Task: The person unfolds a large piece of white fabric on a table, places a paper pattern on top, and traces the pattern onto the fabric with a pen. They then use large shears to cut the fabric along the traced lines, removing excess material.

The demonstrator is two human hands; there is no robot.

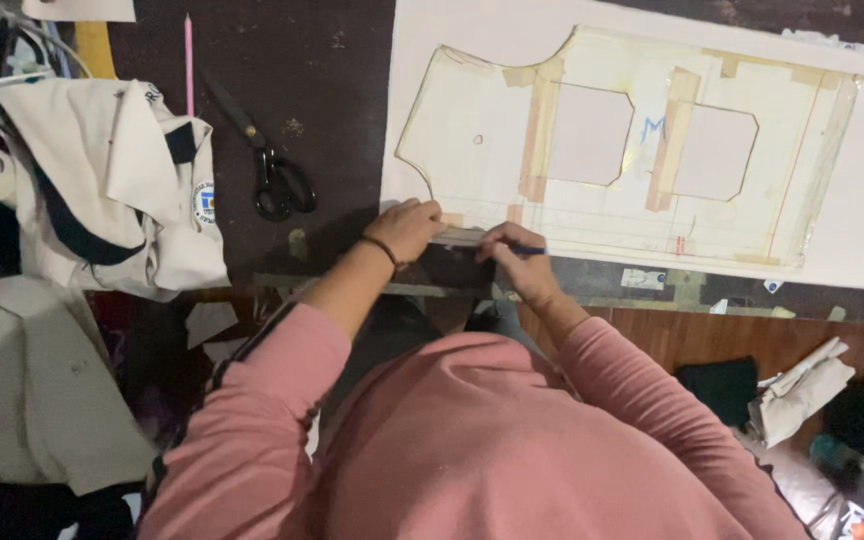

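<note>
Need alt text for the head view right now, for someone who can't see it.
Seen from above, a person in a pink top presses the left hand on a ruler while the right hand holds a blue pen at the lower edge of a taped paper pattern. Black scissors lie left on the dark table.

One round badge and one small label, no packages, signs or screens.
A round blue-and-white badge [204, 201] sits on the cream shirt at left; a small white-and-blue rectangular label [643, 279] lies at the table's near edge, below the taped pattern.
</note>
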